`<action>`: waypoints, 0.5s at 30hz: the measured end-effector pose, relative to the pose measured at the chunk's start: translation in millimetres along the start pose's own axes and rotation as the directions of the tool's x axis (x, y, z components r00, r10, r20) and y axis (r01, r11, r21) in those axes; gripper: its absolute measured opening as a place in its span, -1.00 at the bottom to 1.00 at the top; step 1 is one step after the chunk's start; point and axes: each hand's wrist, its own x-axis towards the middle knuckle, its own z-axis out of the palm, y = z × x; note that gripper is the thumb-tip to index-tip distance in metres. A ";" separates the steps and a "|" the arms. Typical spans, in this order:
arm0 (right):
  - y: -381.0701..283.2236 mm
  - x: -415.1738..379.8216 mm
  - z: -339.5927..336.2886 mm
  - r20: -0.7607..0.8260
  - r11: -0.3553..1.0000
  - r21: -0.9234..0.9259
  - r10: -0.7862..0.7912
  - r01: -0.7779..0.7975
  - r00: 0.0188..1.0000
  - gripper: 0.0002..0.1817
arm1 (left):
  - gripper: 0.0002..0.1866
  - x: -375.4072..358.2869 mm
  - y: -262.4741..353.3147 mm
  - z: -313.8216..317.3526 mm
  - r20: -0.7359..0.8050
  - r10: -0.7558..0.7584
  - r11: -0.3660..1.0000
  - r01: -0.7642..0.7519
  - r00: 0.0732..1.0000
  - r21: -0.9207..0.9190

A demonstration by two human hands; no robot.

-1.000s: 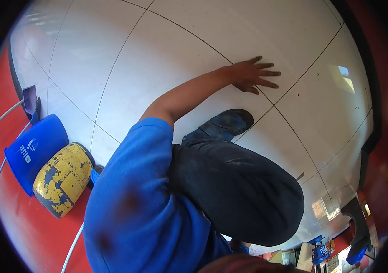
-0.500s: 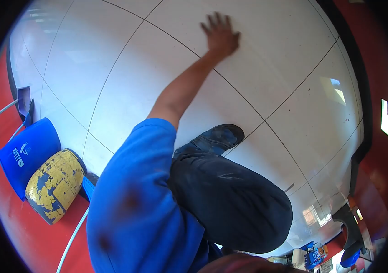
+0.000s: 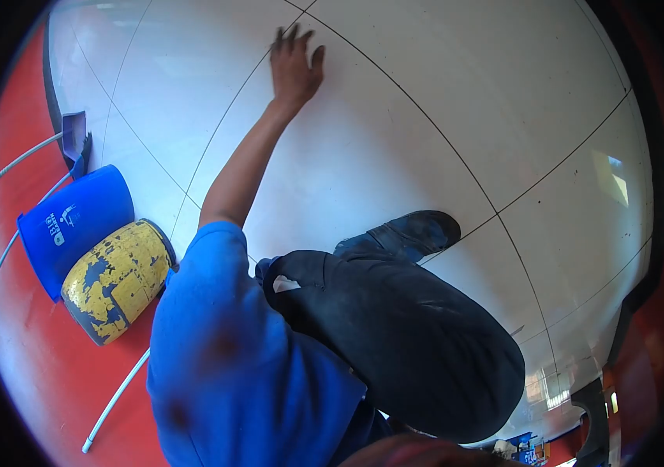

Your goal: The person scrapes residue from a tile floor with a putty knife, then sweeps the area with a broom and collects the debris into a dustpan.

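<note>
My left hand (image 3: 297, 74) is palm down at the white tiled floor (image 3: 394, 132), its fingers apart and a little blurred. Nothing shows in it. The bare forearm runs down to a blue sleeve (image 3: 215, 265). A dark seam between tiles passes close to the fingertips. My right hand is out of view. Right of the sleeve, a bent leg in dark trousers (image 3: 417, 335) and a dark shoe (image 3: 417, 233) rest over the tiles. A small white patch (image 3: 286, 285) shows on the trousers.
At the left, a blue bin (image 3: 75, 226) and a worn yellow container (image 3: 118, 280) lie side by side on red floor (image 3: 28, 319). A dustpan (image 3: 74, 136) with a pale handle is above them. A pale rod (image 3: 114, 401) lies below. Blue items (image 3: 530, 451) show at the lower right.
My left hand has moved left across the tiles, towards another seam. The view has shifted, so the bin, yellow container and shoe appear farther right. The white patch on the trousers has come into sight.
</note>
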 end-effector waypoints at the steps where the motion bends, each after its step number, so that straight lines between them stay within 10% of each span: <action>1: -0.4 0.2 0.5 -0.002 1.000 -0.002 0.001 -0.001 1.000 -0.68 | -0.30 -13.8 -17.1 -17.1 0.200 -0.347 0.935 0.322 0.916 0.148; 3: -2.2 -2.6 -1.5 -0.001 1.000 -0.007 0.003 -0.003 1.000 -0.68 | -0.16 -49.0 -41.5 -18.4 0.212 -0.655 0.755 0.620 0.725 0.213; 6: -3.5 -8.3 -3.6 -0.012 1.000 -0.009 -0.002 0.002 1.000 -0.68 | -0.16 -91.4 2.9 9.6 0.299 -0.523 0.848 0.450 0.798 0.281; 11: -1.3 -19.5 -5.4 -0.031 1.000 0.007 0.000 0.000 1.000 -0.67 | -0.23 -86.1 166.5 35.5 0.413 0.049 0.993 -0.001 0.909 -0.116; 15: 0.1 -26.5 -8.7 -0.037 0.999 0.040 -0.008 0.009 0.999 -0.67 | -0.25 -111.1 225.3 38.6 0.358 0.763 0.569 -0.297 0.538 -0.767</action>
